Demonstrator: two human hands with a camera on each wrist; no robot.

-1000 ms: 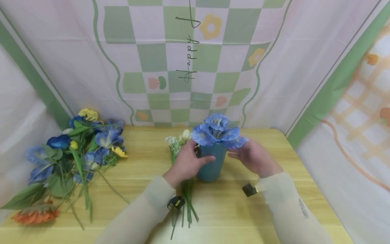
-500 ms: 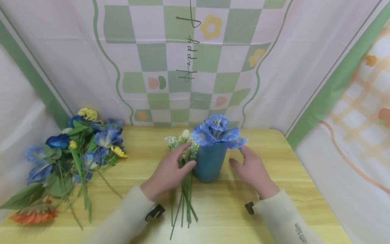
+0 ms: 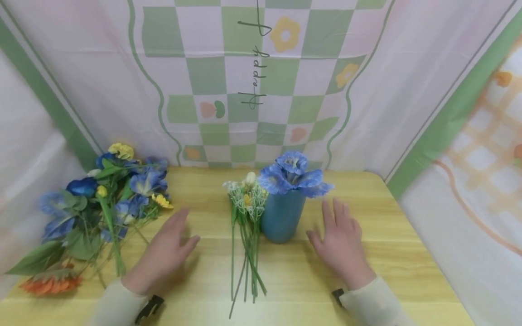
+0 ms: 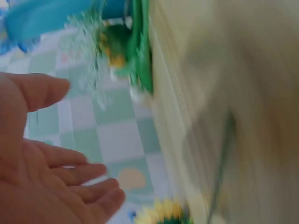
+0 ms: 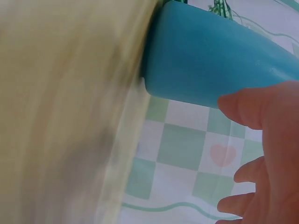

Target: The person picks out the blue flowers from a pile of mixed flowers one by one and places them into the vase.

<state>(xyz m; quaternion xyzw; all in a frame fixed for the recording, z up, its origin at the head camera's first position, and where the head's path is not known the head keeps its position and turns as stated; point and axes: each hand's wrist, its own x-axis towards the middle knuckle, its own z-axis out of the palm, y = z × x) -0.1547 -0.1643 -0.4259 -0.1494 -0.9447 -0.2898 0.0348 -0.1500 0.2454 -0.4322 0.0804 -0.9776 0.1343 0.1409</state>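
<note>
A teal vase [image 3: 282,217] stands upright on the wooden table, with blue flowers [image 3: 292,174] spreading over its rim. Just right of the vase is my right hand [image 3: 340,242], its fingers straight and holding nothing; in the right wrist view its thumb overlaps the vase wall [image 5: 210,56]. My left hand [image 3: 161,253] hovers over the table between the flower pile and the small bunch, fingers extended and thumb apart. Left of the vase lies a bunch of small white and yellow flowers [image 3: 248,199], its green stems pointing toward me.
On the left side of the table [image 3: 310,294] lies a loose pile of blue and yellow flowers [image 3: 142,183] with leaves, an orange flower [image 3: 52,284] at its front. A checkered cloth [image 3: 240,72] hangs behind the table's back edge, and more cloth hangs at both sides.
My left hand has left the vase and moved left toward the flower pile. My right hand has drawn back slightly from the blue petals. Vase and flowers stay in place.
</note>
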